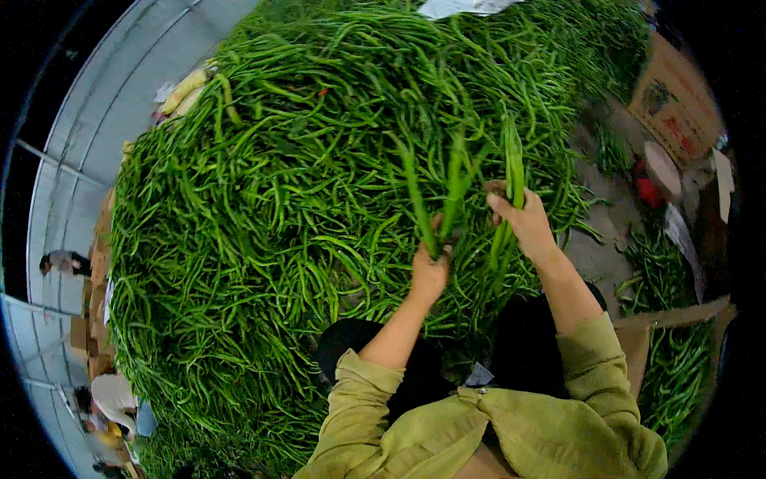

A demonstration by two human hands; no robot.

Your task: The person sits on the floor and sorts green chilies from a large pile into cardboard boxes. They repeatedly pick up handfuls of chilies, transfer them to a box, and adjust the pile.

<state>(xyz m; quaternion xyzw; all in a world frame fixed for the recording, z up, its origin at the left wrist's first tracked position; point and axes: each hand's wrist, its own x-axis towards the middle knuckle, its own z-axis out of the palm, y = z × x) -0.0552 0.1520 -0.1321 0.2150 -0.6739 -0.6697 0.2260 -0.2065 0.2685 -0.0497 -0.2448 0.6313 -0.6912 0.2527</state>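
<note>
A wide heap of long green chili peppers spreads before me, reaching right up to my knees. My left hand is closed around a few green peppers, which fan upward and look blurred. To its right, my right hand grips a small bunch of long peppers, pointing away from me. Part of that bunch also hangs below the fingers. Both hands are above the near side of the heap, apart from each other.
At my right stands an open cardboard box with green peppers inside. A printed cardboard box lies farther off, near a red object. Stacked cartons line the heap's left edge. People are at the far left.
</note>
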